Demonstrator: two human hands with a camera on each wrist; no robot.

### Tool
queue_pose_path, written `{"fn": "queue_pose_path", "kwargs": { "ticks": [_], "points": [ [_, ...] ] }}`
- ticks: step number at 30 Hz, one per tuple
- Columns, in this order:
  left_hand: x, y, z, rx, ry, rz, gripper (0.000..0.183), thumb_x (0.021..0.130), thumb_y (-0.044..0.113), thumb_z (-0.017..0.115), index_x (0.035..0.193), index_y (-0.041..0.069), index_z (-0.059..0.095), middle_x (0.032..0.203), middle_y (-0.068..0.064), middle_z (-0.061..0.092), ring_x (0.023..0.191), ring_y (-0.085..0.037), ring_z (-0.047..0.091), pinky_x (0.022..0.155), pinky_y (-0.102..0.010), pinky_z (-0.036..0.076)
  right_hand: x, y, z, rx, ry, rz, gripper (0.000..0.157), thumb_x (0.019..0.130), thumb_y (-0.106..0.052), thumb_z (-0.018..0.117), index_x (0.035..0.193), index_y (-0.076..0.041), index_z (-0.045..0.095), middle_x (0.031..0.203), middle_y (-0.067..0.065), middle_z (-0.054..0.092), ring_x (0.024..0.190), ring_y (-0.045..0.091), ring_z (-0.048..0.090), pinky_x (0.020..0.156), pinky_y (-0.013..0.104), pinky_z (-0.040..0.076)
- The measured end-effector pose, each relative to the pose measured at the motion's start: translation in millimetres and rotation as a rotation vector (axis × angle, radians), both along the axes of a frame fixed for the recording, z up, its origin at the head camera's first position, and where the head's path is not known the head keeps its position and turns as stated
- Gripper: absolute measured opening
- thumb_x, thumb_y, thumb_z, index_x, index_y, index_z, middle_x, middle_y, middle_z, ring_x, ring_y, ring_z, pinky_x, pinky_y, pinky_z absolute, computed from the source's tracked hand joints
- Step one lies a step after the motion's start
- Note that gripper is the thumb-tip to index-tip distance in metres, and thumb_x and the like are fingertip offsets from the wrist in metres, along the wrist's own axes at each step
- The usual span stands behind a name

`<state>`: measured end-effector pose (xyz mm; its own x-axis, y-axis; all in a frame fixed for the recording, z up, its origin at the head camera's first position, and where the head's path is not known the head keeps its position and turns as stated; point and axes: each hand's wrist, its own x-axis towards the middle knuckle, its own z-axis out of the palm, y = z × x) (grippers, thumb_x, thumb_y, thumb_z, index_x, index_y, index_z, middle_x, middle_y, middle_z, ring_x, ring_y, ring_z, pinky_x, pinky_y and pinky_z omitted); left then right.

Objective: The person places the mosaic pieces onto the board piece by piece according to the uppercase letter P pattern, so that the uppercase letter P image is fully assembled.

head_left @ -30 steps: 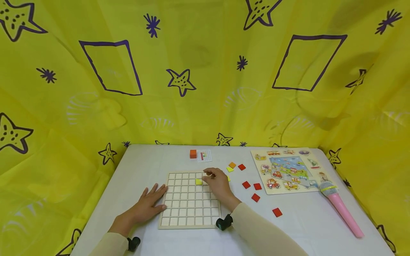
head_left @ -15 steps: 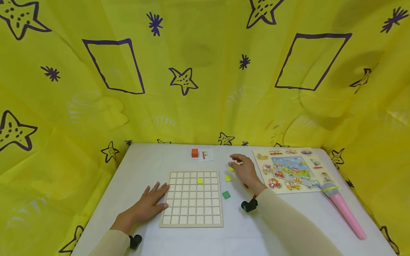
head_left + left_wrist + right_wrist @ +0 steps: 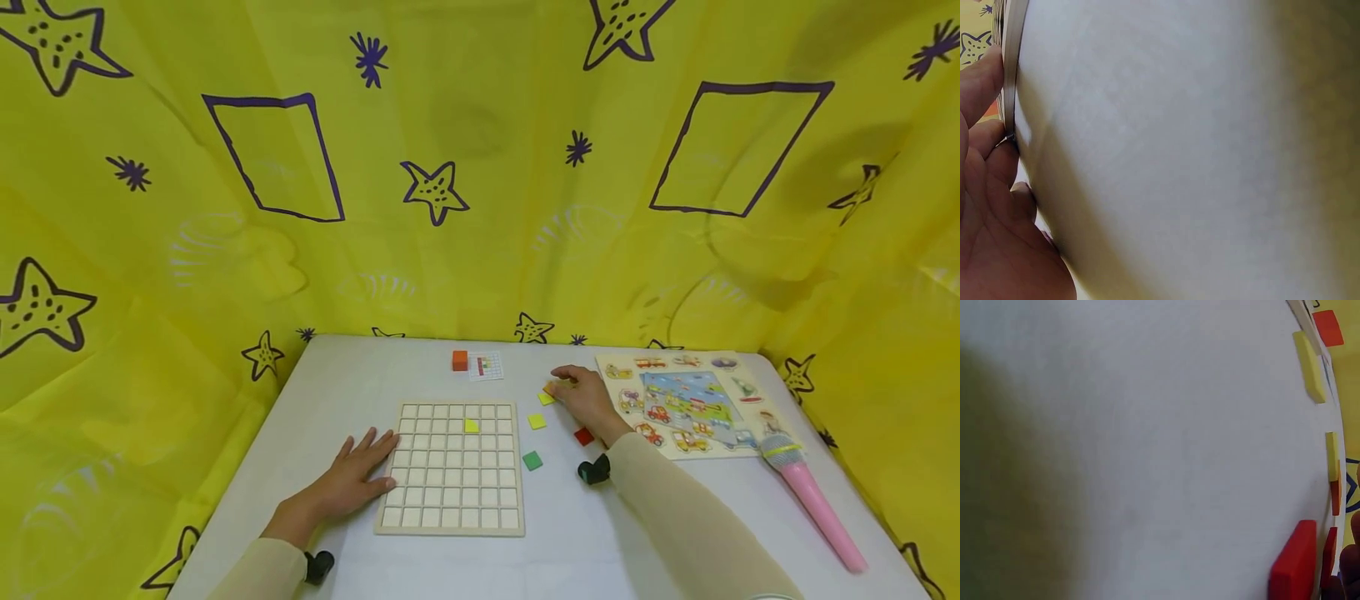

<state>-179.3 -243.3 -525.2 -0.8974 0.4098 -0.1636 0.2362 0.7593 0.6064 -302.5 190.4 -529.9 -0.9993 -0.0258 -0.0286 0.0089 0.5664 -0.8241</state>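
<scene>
Well, hands: left (image 3: 347, 477) splayed against board (image 3: 450, 531), right (image 3: 588, 402) bent (hold unclear) by yellow tile (image 3: 545, 399).

The grid board (image 3: 452, 477) is pale cream, patterned in squares; the inset tile (image 3: 471, 427) is yellow. Loose pieces: yellow tile (image 3: 537, 422), green tile (image 3: 532, 461), red tile (image 3: 583, 436), all plain. Cube (image 3: 460, 361): orange-red. Card (image 3: 486, 366): white, gridded, with coloured squares. Puzzle board (image 3: 613, 386): cream, printed with multicoloured vehicles. Microphone (image 3: 823, 517): pink handle, grey head, yellow band. Table (image 3: 322, 392): white. Curtain (image 3: 495, 267): yellow, with dark purple starfish and four-sided outlines. Sleeves (image 3: 667, 504): cream.
</scene>
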Motion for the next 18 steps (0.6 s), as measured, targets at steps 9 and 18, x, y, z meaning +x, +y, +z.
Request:
{"fn": "queue_pose_path", "kwargs": {
  "ticks": [9,18],
  "points": [
    [-0.1,1.9,0.3,0.004,-0.005,0.016,0.076,0.102,0.033,0.070,0.164,0.006,0.036,0.172,-0.016,0.031,0.163,-0.045,0.009,0.130,-0.065,-0.006,-2.5,-0.3,-5.8,0.085,-0.020,0.005,0.026,0.099,-0.015,0.071,0.123,-0.006,0.075,0.129,0.018,0.067,0.120,0.035,0.055,0.106,0.052,0.047],
    [-0.6,1.2,-1.0,0.003,0.002,0.013,0.076,0.102,0.033,0.070,0.164,0.005,0.036,0.172,-0.017,0.031,0.163,-0.045,0.010,0.130,-0.065,-0.005,-2.9,2.7,-5.2,0.074,0.012,-0.003,0.022,0.103,-0.004,0.064,0.119,0.000,0.077,0.126,0.022,0.071,0.121,0.039,0.063,0.107,0.055,0.052]
  ]
}}
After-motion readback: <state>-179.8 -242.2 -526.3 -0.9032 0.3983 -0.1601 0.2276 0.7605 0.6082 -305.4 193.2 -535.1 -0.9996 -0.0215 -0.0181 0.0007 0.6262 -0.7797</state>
